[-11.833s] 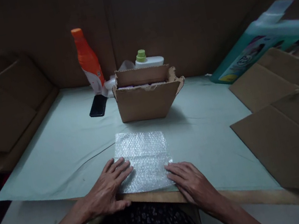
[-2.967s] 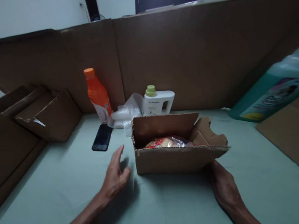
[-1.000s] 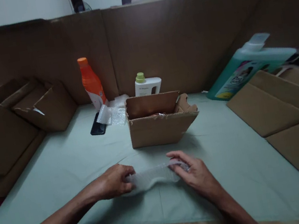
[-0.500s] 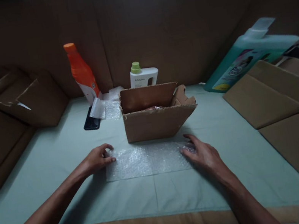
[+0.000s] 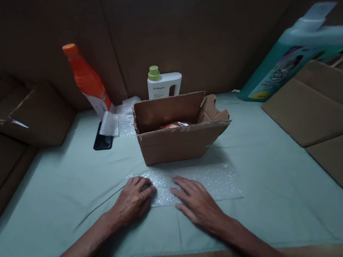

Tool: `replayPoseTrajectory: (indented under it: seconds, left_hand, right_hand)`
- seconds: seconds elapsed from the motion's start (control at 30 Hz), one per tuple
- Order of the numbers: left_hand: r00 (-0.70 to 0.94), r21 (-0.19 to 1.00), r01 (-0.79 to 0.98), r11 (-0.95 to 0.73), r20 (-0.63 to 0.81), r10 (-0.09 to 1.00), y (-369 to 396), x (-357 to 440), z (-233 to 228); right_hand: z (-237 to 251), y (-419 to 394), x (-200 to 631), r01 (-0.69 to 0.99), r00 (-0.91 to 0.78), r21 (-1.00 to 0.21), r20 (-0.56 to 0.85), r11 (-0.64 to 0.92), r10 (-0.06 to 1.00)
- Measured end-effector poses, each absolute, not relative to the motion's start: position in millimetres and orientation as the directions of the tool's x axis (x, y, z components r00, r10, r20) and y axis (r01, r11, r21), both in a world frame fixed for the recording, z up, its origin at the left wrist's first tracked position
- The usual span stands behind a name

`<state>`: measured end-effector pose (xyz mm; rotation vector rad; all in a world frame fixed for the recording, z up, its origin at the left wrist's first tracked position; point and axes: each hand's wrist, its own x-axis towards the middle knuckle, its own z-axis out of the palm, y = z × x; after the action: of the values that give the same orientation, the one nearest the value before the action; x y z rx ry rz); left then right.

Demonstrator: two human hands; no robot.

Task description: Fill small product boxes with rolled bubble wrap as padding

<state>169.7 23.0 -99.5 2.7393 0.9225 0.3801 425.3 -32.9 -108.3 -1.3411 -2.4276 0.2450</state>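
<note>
A flat sheet of bubble wrap [image 5: 218, 180] lies on the cloth-covered table in front of an open cardboard box [image 5: 174, 145]. My left hand [image 5: 136, 198] rests over the sheet's left part, palm down, with fingers slightly bent and not closed around anything. Close to the sheet's middle is my right hand [image 5: 196, 204], its fingers spread flat over the plastic. Inside the box, part of a shiny red-and-clear wrapped item [image 5: 176, 125] shows above the near wall; the remainder is hidden.
Behind the box stands a white bottle with a green cap [image 5: 164, 84]. At back left are an orange bottle [image 5: 88, 79], a phone [image 5: 102, 141] and more bubble wrap [image 5: 124, 125]. Cardboard boxes flank both sides, and a large teal bottle [image 5: 292, 58] leans at right.
My right hand has left the sheet's right end and moved left to its middle. My left hand has shifted right, onto the sheet. The view has shifted slightly.
</note>
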Motion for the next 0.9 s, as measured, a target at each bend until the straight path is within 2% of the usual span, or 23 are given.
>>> replayPoseTrajectory:
  seconds: [0.07,0.13,0.23,0.3,0.37,0.47,0.53,0.6,0.67,0.83,0.9]
  left_hand:
    - [0.754,0.314,0.564,-0.764,0.181,0.631,24,161,-104]
    - [0.745,0.360,0.551,-0.753,0.194,0.638,23,153,-104]
    - [0.685,0.480,0.518,-0.708,0.262,0.679,22,149,-98]
    - [0.555,0.564,0.533,-0.630,0.329,0.764,28,152,-92]
    - [0.380,0.656,0.547,-0.520,0.359,0.853,40,162,-86]
    - [0.207,0.818,0.458,-0.348,0.283,0.937,65,186,-83]
    - [0.186,0.903,0.339,-0.262,0.209,0.960,79,201,-85]
    - [0.186,0.948,0.246,-0.204,0.160,0.969,84,211,-87]
    - [0.167,0.959,0.225,-0.170,0.134,0.977,81,213,-87]
    - [0.137,0.925,0.358,-0.130,0.085,0.987,57,191,-85]
    - [0.137,0.888,0.436,-0.143,0.092,0.986,51,178,-89]
  right_hand:
    - [-120,-46,475,0.858,-0.385,-0.257,0.254,0.445,0.887]
    - [-123,-61,530,0.945,-0.212,-0.184,0.284,0.270,0.935]
    - [-110,-73,582,0.991,0.018,-0.131,0.375,0.033,0.927]
    - [-94,-64,585,0.975,0.062,-0.219,0.408,0.031,0.911]
    - [-80,-40,569,0.917,0.066,-0.388,0.384,0.096,0.921]
    - [-68,13,534,0.725,0.112,-0.682,0.254,0.095,0.961]
    - [-68,44,515,0.594,0.127,-0.803,0.149,0.045,0.981]
    - [-71,61,504,0.538,0.123,-0.843,0.094,0.013,0.988]
    - [-74,63,498,0.538,0.130,-0.843,0.090,0.006,0.987]
    - [-79,35,488,0.523,0.079,-0.852,0.070,0.019,0.994]
    - [-83,26,494,0.575,0.062,-0.817,0.095,0.042,0.994]
